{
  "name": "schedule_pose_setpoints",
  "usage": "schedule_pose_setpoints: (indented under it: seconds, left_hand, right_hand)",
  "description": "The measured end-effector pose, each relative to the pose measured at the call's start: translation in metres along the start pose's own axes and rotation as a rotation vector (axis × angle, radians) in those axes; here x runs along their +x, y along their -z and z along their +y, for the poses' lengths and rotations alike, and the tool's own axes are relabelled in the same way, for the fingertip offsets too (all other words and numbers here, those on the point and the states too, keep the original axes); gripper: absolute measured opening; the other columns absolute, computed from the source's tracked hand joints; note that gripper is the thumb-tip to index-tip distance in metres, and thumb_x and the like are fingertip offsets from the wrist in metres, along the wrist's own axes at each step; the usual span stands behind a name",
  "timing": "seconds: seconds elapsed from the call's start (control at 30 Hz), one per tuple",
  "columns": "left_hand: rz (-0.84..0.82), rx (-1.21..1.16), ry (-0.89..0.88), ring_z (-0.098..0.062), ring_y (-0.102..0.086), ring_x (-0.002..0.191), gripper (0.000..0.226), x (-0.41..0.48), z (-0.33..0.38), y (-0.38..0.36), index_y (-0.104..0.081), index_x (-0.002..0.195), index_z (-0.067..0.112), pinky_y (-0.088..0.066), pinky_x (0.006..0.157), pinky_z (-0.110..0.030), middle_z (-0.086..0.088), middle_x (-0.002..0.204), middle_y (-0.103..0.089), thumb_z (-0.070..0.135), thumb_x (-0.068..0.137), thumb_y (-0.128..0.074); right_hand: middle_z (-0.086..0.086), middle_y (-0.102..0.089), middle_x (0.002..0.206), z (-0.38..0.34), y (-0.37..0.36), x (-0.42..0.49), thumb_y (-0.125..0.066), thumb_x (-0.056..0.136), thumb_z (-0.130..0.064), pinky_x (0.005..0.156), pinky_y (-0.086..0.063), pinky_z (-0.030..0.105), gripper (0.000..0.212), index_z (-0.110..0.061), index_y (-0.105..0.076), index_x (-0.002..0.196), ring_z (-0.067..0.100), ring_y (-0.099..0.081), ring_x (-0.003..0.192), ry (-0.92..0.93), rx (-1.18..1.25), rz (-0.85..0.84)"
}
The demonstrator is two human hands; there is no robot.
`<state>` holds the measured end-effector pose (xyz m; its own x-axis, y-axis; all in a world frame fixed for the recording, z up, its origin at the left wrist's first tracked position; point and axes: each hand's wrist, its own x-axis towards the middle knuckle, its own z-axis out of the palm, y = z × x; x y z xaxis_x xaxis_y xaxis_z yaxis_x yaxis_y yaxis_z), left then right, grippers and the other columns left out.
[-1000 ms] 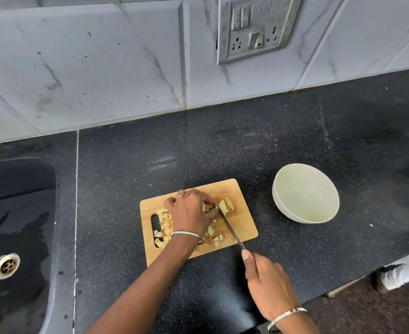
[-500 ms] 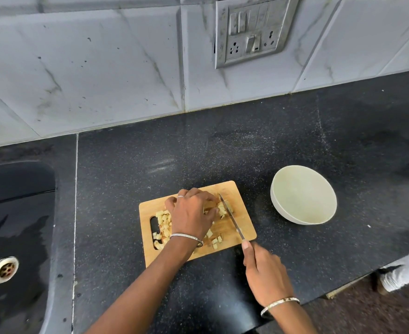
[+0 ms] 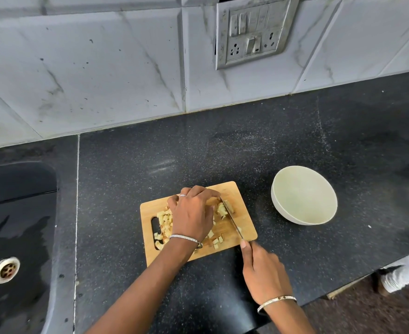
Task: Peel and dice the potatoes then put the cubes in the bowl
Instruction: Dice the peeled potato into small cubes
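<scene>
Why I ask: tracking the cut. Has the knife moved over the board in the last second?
Yes. The knife slid away from the person: its tip is nearer the board's far edge, the right hand nearer its near edge.

I see soft, even light, with glossy reflections in the sink (image 3: 18,179) at 8 o'clock. Lens distortion bows the tiles (image 3: 78,68) at 10 o'clock; the right hand (image 3: 263,271) looks slightly smeared
</scene>
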<state>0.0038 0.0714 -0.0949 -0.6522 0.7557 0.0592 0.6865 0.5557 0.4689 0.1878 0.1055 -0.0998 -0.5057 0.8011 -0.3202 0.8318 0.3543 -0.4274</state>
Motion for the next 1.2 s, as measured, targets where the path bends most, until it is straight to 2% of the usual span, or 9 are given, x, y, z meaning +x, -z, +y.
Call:
schedule_pose_setpoints:
  seconds: [0.13, 0.33, 0.43, 0.53, 0.7, 0.87, 1.03, 1.13, 1.2]
  left_hand:
    - [-0.001, 0.023, -0.015, -0.011, -0.048, 0.106, 0.037, 0.0, -0.001, -0.003, -0.065, 0.106, 0.043, -0.018, 0.076, -0.033, 0.02, 0.112, -0.06, 0.014, 0.084, -0.062]
    - [-0.084, 0.044, -0.061, -0.008, -0.046, 0.107, 0.051, 0.001, -0.008, 0.002, -0.068, 0.098, 0.039, -0.016, 0.075, -0.033, 0.023, 0.11, -0.061, -0.003, 0.075, -0.052]
    - [-0.075, 0.08, -0.108, -0.01, -0.05, 0.107, 0.039, 0.003, -0.016, 0.007, -0.066, 0.096, 0.038, -0.021, 0.082, -0.036, 0.02, 0.105, -0.063, 0.004, 0.08, -0.056]
    - [-0.058, 0.077, -0.104, -0.011, -0.055, 0.102, 0.023, 0.009, -0.023, 0.012, -0.066, 0.095, 0.037, -0.021, 0.084, -0.037, 0.017, 0.098, -0.065, 0.016, 0.088, -0.06]
    - [-0.068, 0.089, -0.058, -0.01, -0.059, 0.102, 0.019, 0.012, -0.031, 0.014, -0.064, 0.105, 0.039, -0.024, 0.087, -0.039, 0.018, 0.1, -0.068, 0.025, 0.091, -0.059]
    - [-0.105, 0.05, -0.067, -0.008, -0.057, 0.104, 0.021, 0.007, -0.025, 0.01, -0.064, 0.108, 0.039, -0.025, 0.093, -0.04, 0.019, 0.1, -0.069, 0.047, 0.089, -0.059]
    - [-0.042, 0.131, -0.064, -0.01, -0.06, 0.1, 0.018, 0.002, -0.005, -0.002, -0.066, 0.106, 0.036, -0.022, 0.097, -0.039, 0.013, 0.092, -0.07, 0.039, 0.093, -0.053]
    - [0.004, 0.111, -0.058, -0.012, -0.06, 0.099, 0.019, 0.004, 0.004, -0.007, -0.067, 0.105, 0.034, -0.022, 0.097, -0.039, 0.01, 0.09, -0.07, 0.034, 0.093, -0.052]
    - [-0.001, 0.065, -0.071, -0.013, -0.058, 0.102, 0.02, 0.008, 0.011, -0.01, -0.066, 0.105, 0.034, -0.023, 0.095, -0.039, 0.013, 0.094, -0.07, 0.042, 0.089, -0.057]
  right_hand:
    - [-0.001, -0.065, 0.079, 0.0, -0.003, -0.002, -0.02, 0.1, -0.058, 0.073, -0.048, 0.043, 0.044, -0.029, -0.046, 0.079, 0.031, -0.062, 0.085, 0.035, 0.077, -0.065]
    - [-0.006, -0.063, 0.069, -0.003, 0.006, -0.002, -0.029, 0.1, -0.056, 0.075, -0.048, 0.04, 0.052, -0.023, -0.058, 0.073, 0.019, -0.061, 0.076, 0.05, 0.173, -0.092]
    - [-0.012, -0.06, 0.058, -0.006, 0.016, 0.001, -0.033, 0.099, -0.057, 0.066, -0.044, 0.032, 0.052, -0.024, -0.061, 0.07, 0.006, -0.056, 0.061, 0.086, 0.175, -0.113]
    - [-0.025, -0.056, 0.053, -0.003, 0.029, 0.005, -0.035, 0.098, -0.058, 0.055, -0.037, 0.022, 0.053, -0.023, -0.063, 0.071, 0.004, -0.051, 0.05, 0.132, 0.164, -0.128]
    - [-0.012, -0.051, 0.044, 0.011, 0.05, 0.01, -0.038, 0.095, -0.062, 0.052, -0.035, 0.025, 0.053, -0.025, -0.064, 0.069, 0.007, -0.049, 0.046, 0.133, 0.138, -0.108]
    - [-0.011, -0.056, 0.047, 0.022, 0.053, 0.013, -0.038, 0.097, -0.057, 0.059, -0.045, 0.032, 0.05, -0.026, -0.064, 0.067, 0.007, -0.054, 0.048, 0.047, 0.19, -0.014]
    - [-0.018, -0.06, 0.051, 0.026, 0.038, 0.015, -0.039, 0.098, -0.055, 0.069, -0.049, 0.036, 0.05, -0.028, -0.066, 0.068, 0.014, -0.061, 0.061, -0.02, 0.229, -0.009]
    - [-0.007, -0.061, 0.05, 0.029, 0.03, 0.013, -0.038, 0.097, -0.057, 0.067, -0.05, 0.034, 0.051, -0.027, -0.067, 0.068, 0.013, -0.061, 0.058, -0.045, 0.284, 0.005]
    - [-0.004, -0.061, 0.051, 0.031, 0.027, 0.013, -0.039, 0.097, -0.057, 0.067, -0.051, 0.034, 0.051, -0.027, -0.067, 0.066, 0.013, -0.061, 0.056, -0.05, 0.321, 0.034]
